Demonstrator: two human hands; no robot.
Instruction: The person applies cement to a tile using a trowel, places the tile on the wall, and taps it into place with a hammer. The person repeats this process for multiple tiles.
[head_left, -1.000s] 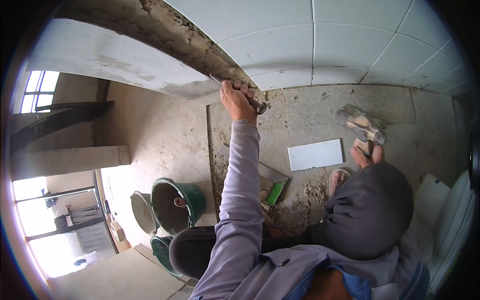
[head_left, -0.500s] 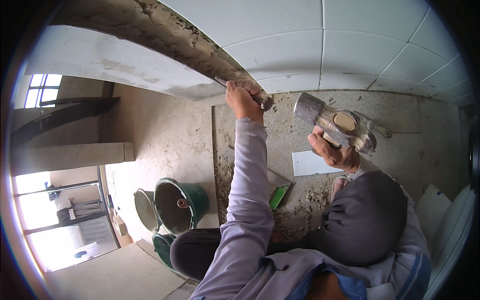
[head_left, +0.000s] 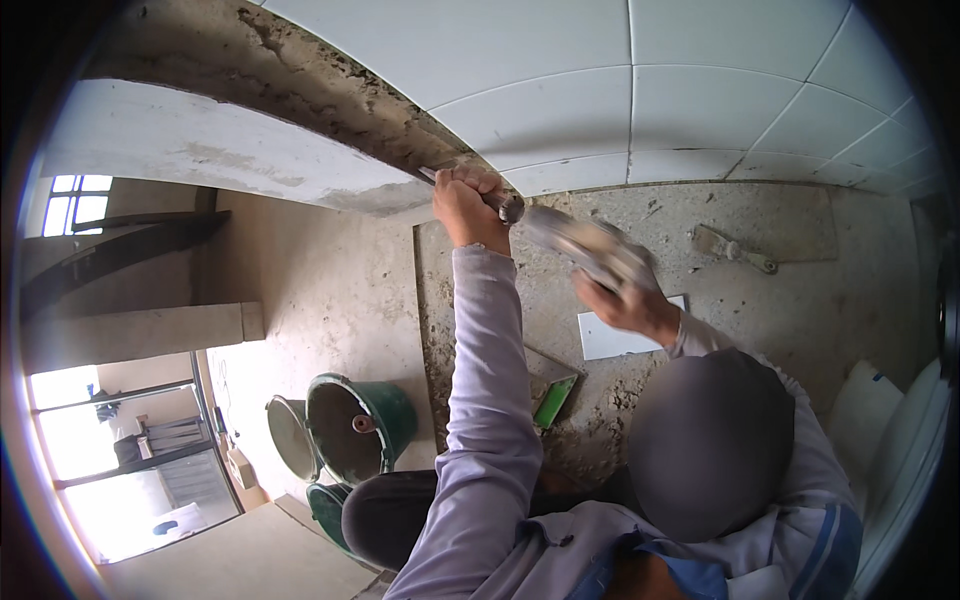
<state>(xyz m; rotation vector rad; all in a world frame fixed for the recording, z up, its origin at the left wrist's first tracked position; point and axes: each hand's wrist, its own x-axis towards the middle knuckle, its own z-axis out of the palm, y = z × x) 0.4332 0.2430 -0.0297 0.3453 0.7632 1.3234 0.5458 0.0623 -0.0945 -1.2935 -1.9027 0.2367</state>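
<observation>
My left hand [head_left: 469,212] is closed around a metal chisel [head_left: 511,208]. The chisel's thin tip rests at the rough cement strip [head_left: 340,95] between the white wall tiles and a plastered ledge, and its struck end sticks out beside my fingers. In my right hand [head_left: 640,308] is a hammer [head_left: 582,245] with a heavy head, smeared by motion. Its face is close to the chisel's struck end; whether they touch I cannot tell.
White tiles [head_left: 720,110] cover the wall. On the gritty floor lie a scraper [head_left: 735,248], a loose white tile [head_left: 602,338], a tool with a green strip [head_left: 555,400] and rubble [head_left: 610,405]. Several buckets [head_left: 398,420] stand at left, near my bent knee [head_left: 390,510].
My right hand has swung the hammer left, toward the chisel's struck end. The left hand keeps its hold on the chisel, and the scraper shows more fully.
</observation>
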